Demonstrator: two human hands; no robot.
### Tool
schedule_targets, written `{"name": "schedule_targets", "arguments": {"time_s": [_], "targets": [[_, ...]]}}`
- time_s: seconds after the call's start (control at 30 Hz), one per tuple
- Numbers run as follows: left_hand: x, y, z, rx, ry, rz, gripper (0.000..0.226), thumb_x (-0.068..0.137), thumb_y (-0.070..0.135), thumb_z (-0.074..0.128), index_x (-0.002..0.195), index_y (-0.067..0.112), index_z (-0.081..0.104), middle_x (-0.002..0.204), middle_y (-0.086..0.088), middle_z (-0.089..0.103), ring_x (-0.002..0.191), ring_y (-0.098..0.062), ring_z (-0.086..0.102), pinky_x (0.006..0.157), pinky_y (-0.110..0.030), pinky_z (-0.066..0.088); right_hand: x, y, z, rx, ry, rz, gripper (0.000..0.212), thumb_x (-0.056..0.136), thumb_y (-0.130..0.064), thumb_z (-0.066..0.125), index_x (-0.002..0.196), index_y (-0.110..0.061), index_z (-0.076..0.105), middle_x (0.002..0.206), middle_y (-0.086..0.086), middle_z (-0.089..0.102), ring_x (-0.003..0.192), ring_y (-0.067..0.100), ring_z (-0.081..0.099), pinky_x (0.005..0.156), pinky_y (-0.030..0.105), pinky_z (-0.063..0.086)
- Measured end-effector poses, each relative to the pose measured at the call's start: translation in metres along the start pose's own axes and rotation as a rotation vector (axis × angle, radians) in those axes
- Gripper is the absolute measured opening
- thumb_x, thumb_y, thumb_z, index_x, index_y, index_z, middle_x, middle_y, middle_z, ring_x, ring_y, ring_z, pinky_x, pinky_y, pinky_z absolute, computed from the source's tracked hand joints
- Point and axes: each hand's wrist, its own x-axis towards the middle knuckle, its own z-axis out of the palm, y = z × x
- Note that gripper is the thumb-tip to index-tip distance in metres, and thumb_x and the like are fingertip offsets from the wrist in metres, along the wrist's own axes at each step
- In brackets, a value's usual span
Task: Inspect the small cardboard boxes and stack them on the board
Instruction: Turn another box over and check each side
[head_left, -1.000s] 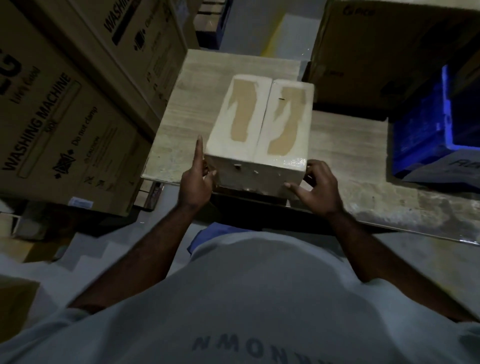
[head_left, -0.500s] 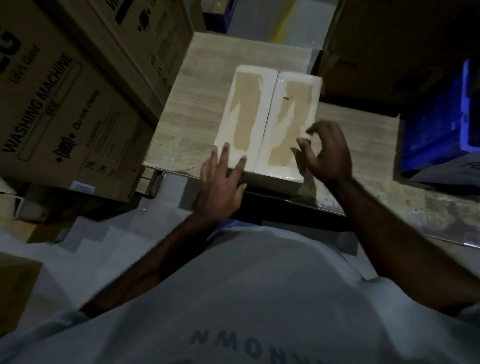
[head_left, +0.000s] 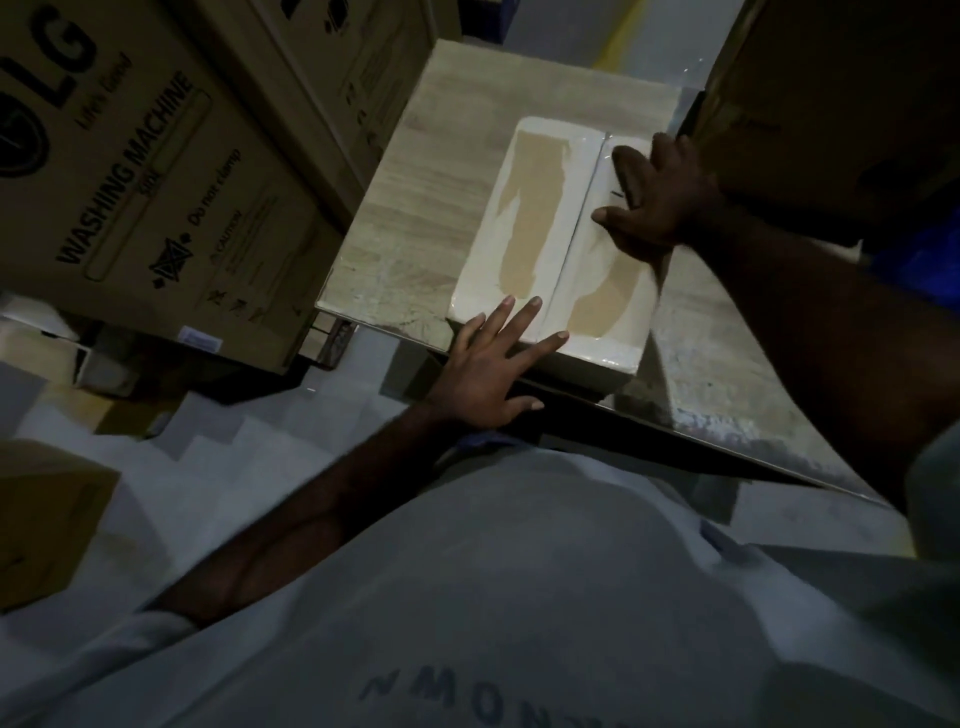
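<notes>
cardboard, white-faced with torn brown patches: the small box (head_left: 540, 234) now lies flat on the wooden board (head_left: 415, 208), its near end at the board's front edge. a second ago both hands gripped it, tilted up. the left hand (head_left: 488, 364) has let go and rests with fingers straight and spread on the top's near left corner. the right hand (head_left: 654, 202) has shifted to the far right of the top, fingers extended, holding nothing. this box looks placed, probably the stack's base.
</notes>
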Motion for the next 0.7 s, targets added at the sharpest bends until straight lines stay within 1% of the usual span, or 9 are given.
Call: {"name": "schedule_targets", "arguments": {"time_s": [0.07, 0.17, 0.23, 0.3, 0.4, 0.47, 0.53, 0.6, 0.7], "targets": [[0.001, -0.003, -0.002, -0.011, -0.021, 0.008, 0.096, 0.082, 0.067, 0.068, 0.16, 0.047, 0.016, 0.173, 0.002, -0.005, 0.158, -0.026, -0.009, 0.121, -0.054, 0.008, -0.005, 0.005, -0.006, 0.012, 0.032, -0.034, 0.113, 0.073, -0.092, 0.035, 0.165, -0.03, 0.016, 0.168, 0.023, 0.018, 0.153, 0.048, 0.016, 0.122, 0.06, 0.023], [0.008, -0.01, -0.007, -0.044, -0.031, 0.01, 0.093, 0.081, 0.079, 0.061, 0.159, 0.051, 0.018, 0.172, 0.008, -0.007, 0.157, -0.027, -0.015, 0.122, -0.054, 0.003, -0.016, 0.011, -0.015, 0.02, 0.019, -0.014, 0.107, 0.08, -0.089, 0.048, 0.164, -0.029, 0.02, 0.165, 0.025, 0.023, 0.151, 0.049, 0.02, 0.121, 0.057, 0.024], [0.017, -0.018, -0.015, -0.059, -0.048, -0.014, 0.095, 0.078, 0.089, 0.053, 0.158, 0.054, 0.016, 0.171, 0.012, -0.011, 0.155, -0.029, -0.022, 0.122, -0.053, -0.004, -0.024, 0.016, -0.012, 0.028, 0.023, 0.034, 0.101, 0.084, -0.087, 0.05, 0.163, -0.031, 0.023, 0.163, 0.025, 0.027, 0.148, 0.05, 0.023, 0.119, 0.058, 0.027], [0.029, -0.028, -0.027, -0.058, -0.085, -0.045, 0.096, 0.075, 0.093, 0.048, 0.157, 0.057, 0.012, 0.17, 0.011, -0.016, 0.153, -0.03, -0.03, 0.121, -0.053, -0.012, -0.034, 0.019, -0.004, 0.067, 0.06, 0.102, 0.096, 0.085, -0.087, 0.05, 0.161, -0.034, 0.025, 0.159, 0.024, 0.033, 0.143, 0.051, 0.028, 0.114, 0.059, 0.033], [0.052, -0.051, -0.046, -0.023, -0.159, -0.081, 0.097, 0.073, 0.097, 0.042, 0.155, 0.062, 0.002, 0.167, 0.007, -0.03, 0.148, -0.034, -0.038, 0.12, -0.061, -0.014, -0.054, 0.017, 0.008, 0.138, 0.112, 0.232, 0.087, 0.086, -0.084, 0.052, 0.155, -0.036, 0.03, 0.15, 0.02, 0.037, 0.137, 0.048, 0.032, 0.104, 0.06, 0.04], [0.069, -0.066, -0.057, -0.005, -0.225, -0.088, 0.1, 0.074, 0.094, 0.046, 0.155, 0.06, -0.002, 0.164, 0.004, -0.037, 0.147, -0.036, -0.038, 0.118, -0.063, -0.013, -0.068, 0.013, 0.016, 0.139, 0.148, 0.348, 0.085, 0.088, -0.081, 0.049, 0.156, -0.033, 0.03, 0.151, 0.021, 0.034, 0.139, 0.049, 0.03, 0.104, 0.061, 0.041], [0.082, -0.079, -0.068, -0.003, -0.26, -0.102, 0.097, 0.081, 0.086, 0.051, 0.157, 0.057, -0.001, 0.164, 0.002, -0.036, 0.149, -0.037, -0.035, 0.12, -0.064, -0.009, -0.079, 0.009, 0.024, 0.168, 0.147, 0.483, 0.087, 0.093, -0.077, 0.045, 0.161, -0.027, 0.023, 0.161, 0.025, 0.023, 0.146, 0.052, 0.022, 0.109, 0.064, 0.036], [0.09, -0.091, -0.078, -0.064, -0.216, -0.172, 0.085, 0.091, 0.073, 0.054, 0.158, 0.054, 0.005, 0.167, 0.001, -0.029, 0.152, -0.036, -0.029, 0.122, -0.063, -0.004, -0.093, 0.007, 0.03, 0.216, 0.127, 0.584, 0.088, 0.096, -0.074, 0.043, 0.164, -0.023, 0.017, 0.165, 0.029, 0.014, 0.149, 0.054, 0.016, 0.11, 0.065, 0.033], [0.099, -0.098, -0.085, -0.194, -0.099, -0.327, 0.075, 0.1, 0.056, 0.054, 0.162, 0.043, 0.012, 0.172, -0.006, -0.012, 0.156, -0.037, -0.016, 0.122, -0.059, 0.005, -0.114, 0.002, 0.036, 0.215, 0.106, 0.649, 0.088, 0.098, -0.07, 0.046, 0.164, -0.021, 0.017, 0.164, 0.029, 0.015, 0.147, 0.056, 0.018, 0.106, 0.062, 0.039]]}}
